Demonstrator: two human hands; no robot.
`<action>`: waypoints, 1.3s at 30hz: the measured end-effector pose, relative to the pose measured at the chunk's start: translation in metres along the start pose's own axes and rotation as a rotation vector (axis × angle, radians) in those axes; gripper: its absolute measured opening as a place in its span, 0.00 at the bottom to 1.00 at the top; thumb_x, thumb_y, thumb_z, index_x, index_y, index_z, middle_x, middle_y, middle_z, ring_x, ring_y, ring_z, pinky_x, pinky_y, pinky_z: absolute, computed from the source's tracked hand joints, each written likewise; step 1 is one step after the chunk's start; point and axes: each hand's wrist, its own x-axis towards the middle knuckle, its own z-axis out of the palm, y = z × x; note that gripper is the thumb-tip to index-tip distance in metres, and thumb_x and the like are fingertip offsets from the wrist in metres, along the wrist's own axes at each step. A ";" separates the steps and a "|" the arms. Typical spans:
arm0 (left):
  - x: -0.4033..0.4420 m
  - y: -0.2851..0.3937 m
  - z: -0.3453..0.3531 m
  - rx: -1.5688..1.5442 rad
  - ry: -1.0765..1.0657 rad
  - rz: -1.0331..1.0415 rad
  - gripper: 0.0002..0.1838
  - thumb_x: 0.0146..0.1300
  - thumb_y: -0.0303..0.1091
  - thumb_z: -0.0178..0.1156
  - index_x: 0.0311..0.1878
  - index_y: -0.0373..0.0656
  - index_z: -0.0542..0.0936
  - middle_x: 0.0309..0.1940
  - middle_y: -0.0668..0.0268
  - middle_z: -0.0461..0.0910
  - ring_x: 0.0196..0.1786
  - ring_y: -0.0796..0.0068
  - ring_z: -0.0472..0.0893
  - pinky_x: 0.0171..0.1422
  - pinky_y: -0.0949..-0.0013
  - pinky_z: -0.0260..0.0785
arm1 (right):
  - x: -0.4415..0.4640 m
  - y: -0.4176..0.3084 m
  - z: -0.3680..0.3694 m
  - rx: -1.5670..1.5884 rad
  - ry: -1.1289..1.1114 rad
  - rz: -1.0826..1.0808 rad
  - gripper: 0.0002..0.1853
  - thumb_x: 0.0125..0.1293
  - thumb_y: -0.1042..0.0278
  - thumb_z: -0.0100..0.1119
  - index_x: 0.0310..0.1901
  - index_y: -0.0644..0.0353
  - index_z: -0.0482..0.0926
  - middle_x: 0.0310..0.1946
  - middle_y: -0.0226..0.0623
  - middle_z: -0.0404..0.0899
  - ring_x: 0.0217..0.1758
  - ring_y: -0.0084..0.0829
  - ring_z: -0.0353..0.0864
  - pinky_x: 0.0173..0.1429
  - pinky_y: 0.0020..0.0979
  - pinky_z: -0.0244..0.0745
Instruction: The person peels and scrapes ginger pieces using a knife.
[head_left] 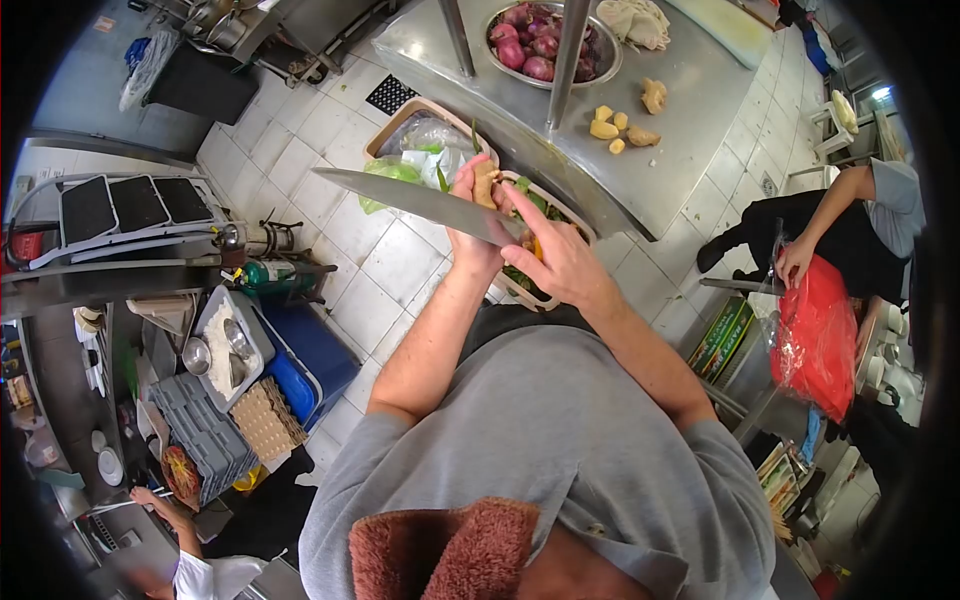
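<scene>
My left hand (470, 228) is closed around a knobbly piece of ginger (486, 184), above two waste bins. My right hand (553, 250) grips a large kitchen knife (400, 203); its handle is hidden by the fingers. The broad blade points left and passes in front of my left hand, close to the ginger. On the steel table (690, 170) ahead lie peeled yellow ginger pieces (604, 129) and unpeeled ginger (654, 97). Below my hands, one bin (372, 148) holds plastic bags and another bin (590, 236) holds green scraps.
A steel bowl of red onions (540, 45) and a cloth bundle (635, 22) stand on the table, near upright metal posts (568, 65). At right, a co-worker's hand (797, 260) touches a red plastic-wrapped bundle (815, 335). Another person's arm (170, 510) shows at lower left.
</scene>
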 end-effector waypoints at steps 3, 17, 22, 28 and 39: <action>0.000 -0.004 -0.003 0.087 -0.030 0.048 0.20 0.75 0.44 0.45 0.58 0.40 0.72 0.41 0.69 0.74 0.40 0.79 0.71 0.45 0.75 0.65 | 0.002 -0.001 -0.001 -0.007 0.030 0.005 0.36 0.67 0.58 0.60 0.72 0.61 0.60 0.45 0.57 0.81 0.32 0.49 0.80 0.42 0.41 0.73; -0.020 -0.016 0.006 0.181 0.115 0.061 0.21 0.74 0.44 0.47 0.61 0.41 0.71 0.49 0.65 0.74 0.52 0.72 0.74 0.57 0.67 0.69 | 0.002 0.012 0.002 -0.065 0.100 0.005 0.38 0.69 0.51 0.56 0.74 0.61 0.55 0.19 0.49 0.75 0.21 0.46 0.75 0.31 0.41 0.66; -0.024 -0.016 0.012 0.111 0.130 0.022 0.22 0.72 0.44 0.50 0.61 0.40 0.71 0.51 0.64 0.73 0.53 0.70 0.74 0.59 0.63 0.69 | 0.003 0.020 0.003 -0.063 0.124 -0.025 0.36 0.69 0.49 0.55 0.72 0.61 0.58 0.19 0.49 0.74 0.21 0.47 0.74 0.30 0.42 0.66; -0.023 -0.014 0.014 0.119 0.188 -0.027 0.22 0.72 0.44 0.49 0.60 0.37 0.70 0.52 0.62 0.74 0.53 0.69 0.76 0.58 0.63 0.72 | 0.007 0.012 -0.002 -0.105 0.101 0.049 0.31 0.68 0.53 0.56 0.68 0.57 0.62 0.26 0.50 0.77 0.27 0.51 0.77 0.34 0.44 0.68; -0.011 -0.027 -0.007 0.095 0.238 -0.104 0.15 0.75 0.38 0.41 0.52 0.39 0.71 0.47 0.61 0.75 0.49 0.70 0.77 0.53 0.63 0.73 | 0.021 0.045 0.020 0.022 0.218 -0.005 0.26 0.68 0.49 0.57 0.59 0.58 0.67 0.26 0.54 0.78 0.29 0.55 0.78 0.34 0.46 0.69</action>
